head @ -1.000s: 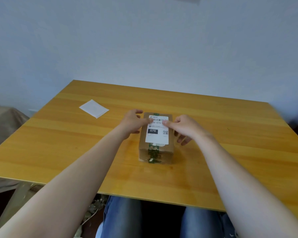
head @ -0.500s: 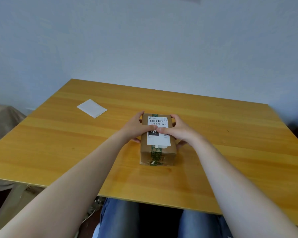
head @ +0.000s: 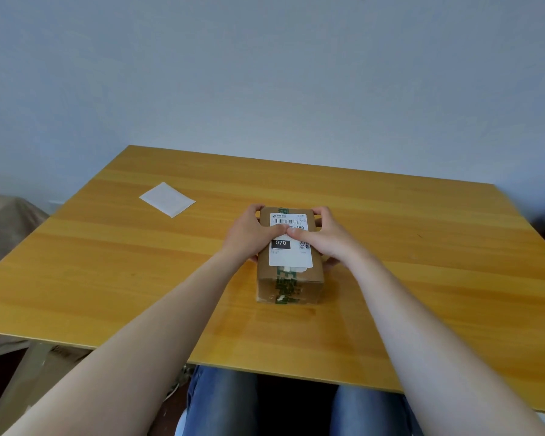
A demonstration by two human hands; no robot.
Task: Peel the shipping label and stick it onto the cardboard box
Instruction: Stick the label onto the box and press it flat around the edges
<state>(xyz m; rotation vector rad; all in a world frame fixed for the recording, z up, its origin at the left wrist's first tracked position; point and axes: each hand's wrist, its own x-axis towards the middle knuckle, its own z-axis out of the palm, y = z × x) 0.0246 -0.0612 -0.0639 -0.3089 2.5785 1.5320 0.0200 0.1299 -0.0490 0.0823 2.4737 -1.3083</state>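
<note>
A small cardboard box (head: 289,287) with green printed tape stands in the middle of the wooden table (head: 107,272). A white shipping label (head: 291,256) with a barcode and a black "070" block lies flat on its top. My left hand (head: 249,234) wraps the box's left side, its thumb pressed on the label. My right hand (head: 324,237) wraps the right side, thumb also on the label. The two thumb tips meet near the label's middle, hiding part of the printed number.
A blank white backing sheet (head: 167,199) lies on the table at the far left. A beige covered object (head: 4,225) stands beyond the table's left edge. My legs in jeans (head: 221,404) are under the near edge. A plain wall rises behind.
Both hands have closed in around the box sides, and the thumbs have slid along the label to meet at its middle. The box has stayed in place.
</note>
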